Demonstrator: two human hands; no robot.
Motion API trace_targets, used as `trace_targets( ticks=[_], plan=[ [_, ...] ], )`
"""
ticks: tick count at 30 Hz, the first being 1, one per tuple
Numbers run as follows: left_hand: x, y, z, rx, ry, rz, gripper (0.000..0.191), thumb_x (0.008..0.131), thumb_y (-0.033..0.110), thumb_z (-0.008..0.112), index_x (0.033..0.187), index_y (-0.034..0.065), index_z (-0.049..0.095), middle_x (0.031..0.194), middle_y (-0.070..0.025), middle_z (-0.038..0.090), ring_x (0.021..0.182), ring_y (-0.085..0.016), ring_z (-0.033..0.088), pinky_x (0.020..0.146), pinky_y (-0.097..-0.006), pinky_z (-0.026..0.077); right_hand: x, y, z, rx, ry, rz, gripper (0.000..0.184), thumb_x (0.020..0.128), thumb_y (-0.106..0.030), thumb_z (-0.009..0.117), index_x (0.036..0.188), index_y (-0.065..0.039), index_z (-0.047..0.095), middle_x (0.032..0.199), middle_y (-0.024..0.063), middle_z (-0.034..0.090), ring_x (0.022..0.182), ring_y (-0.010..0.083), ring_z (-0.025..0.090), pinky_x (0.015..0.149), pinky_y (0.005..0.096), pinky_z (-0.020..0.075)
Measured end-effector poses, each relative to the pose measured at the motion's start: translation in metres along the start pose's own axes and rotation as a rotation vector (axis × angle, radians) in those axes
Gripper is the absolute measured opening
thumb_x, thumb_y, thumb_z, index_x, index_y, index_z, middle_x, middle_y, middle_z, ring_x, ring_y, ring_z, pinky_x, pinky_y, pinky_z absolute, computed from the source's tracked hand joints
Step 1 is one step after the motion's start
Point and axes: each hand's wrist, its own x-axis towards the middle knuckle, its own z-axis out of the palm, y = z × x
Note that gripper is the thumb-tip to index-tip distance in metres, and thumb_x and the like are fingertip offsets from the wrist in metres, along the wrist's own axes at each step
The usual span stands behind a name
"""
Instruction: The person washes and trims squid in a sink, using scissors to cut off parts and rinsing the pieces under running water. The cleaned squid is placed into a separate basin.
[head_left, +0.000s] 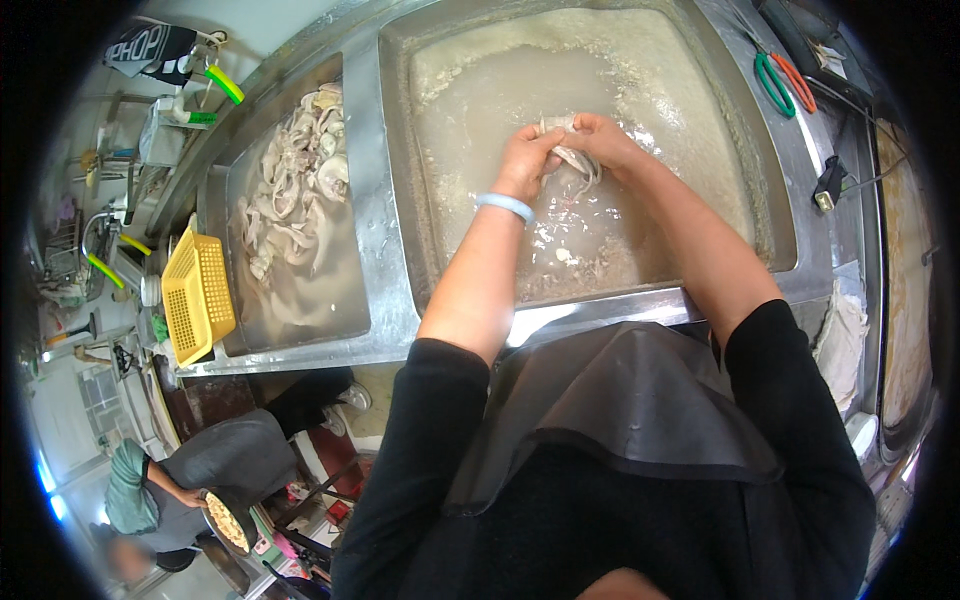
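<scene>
My left hand (528, 155) and my right hand (606, 140) meet over the large steel sink basin (400, 187), low above its cloudy water (517, 82). Between their fingers they grip a pale, limp strip of offal (579, 163) that looks like intestine. Its loose ends hang below the fingers toward the water; part of it is hidden by the hands. A light-blue band (506, 207) circles my left wrist. Foam and small bits float around the basin's sides.
Left, a smaller sink basin (217, 202) holds a heap of similar offal (296, 180) in murky water. A yellow plastic basket (199, 296) stands at its outer edge. Scissors (784, 86) and a black cable plug (829, 184) lie right. A co-worker (217, 457) holds a pan (244, 521) lower left.
</scene>
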Motion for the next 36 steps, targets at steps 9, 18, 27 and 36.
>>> trace_targets(
  ticks=[9,18,27,36],
  plan=[
    [0.011,-0.010,-0.011,-0.153,0.115,0.003,0.019,0.089,0.012,0.054,0.101,-0.0015,0.058,0.092,-0.0091,0.064,0.084,-0.017,0.060,0.075,-0.0289,0.050,-0.006,-0.009,-0.004,0.029,-0.145,0.239,0.021,0.084,-0.017,0.062,0.099,-0.003,0.060,0.079,0.0030,0.062,0.065,0.0099,0.059,0.056,0.0251,0.0486],
    [0.021,-0.018,-0.018,0.090,0.247,0.075,0.021,0.082,0.008,0.062,0.100,-0.0021,0.059,0.087,-0.0071,0.063,0.077,-0.015,0.060,0.068,-0.0272,0.050,-0.002,0.000,-0.007,0.117,-0.292,0.225,0.021,0.084,-0.012,0.056,0.101,-0.001,0.059,0.084,0.0074,0.063,0.069,0.0137,0.061,0.059,0.0281,0.0495],
    [0.011,-0.028,-0.002,0.757,0.061,0.426,0.029,0.079,0.010,0.063,0.107,0.0028,0.061,0.089,-0.0104,0.063,0.079,-0.014,0.058,0.072,-0.0297,0.049,0.018,0.028,-0.014,0.212,0.072,0.227,0.021,0.086,-0.024,0.058,0.098,-0.007,0.060,0.088,0.0050,0.059,0.074,0.0127,0.057,0.057,0.0247,0.0441],
    [0.011,-0.020,0.002,0.778,0.292,0.335,0.017,0.073,0.011,0.058,0.083,0.0032,0.069,0.084,-0.0228,0.065,0.078,-0.033,0.064,0.071,-0.0418,0.050,0.019,0.012,-0.019,-0.065,-0.151,0.115,0.027,0.088,-0.025,0.056,0.103,-0.002,0.058,0.093,0.0051,0.061,0.080,0.0141,0.058,0.065,0.0282,0.0477]
  ],
)
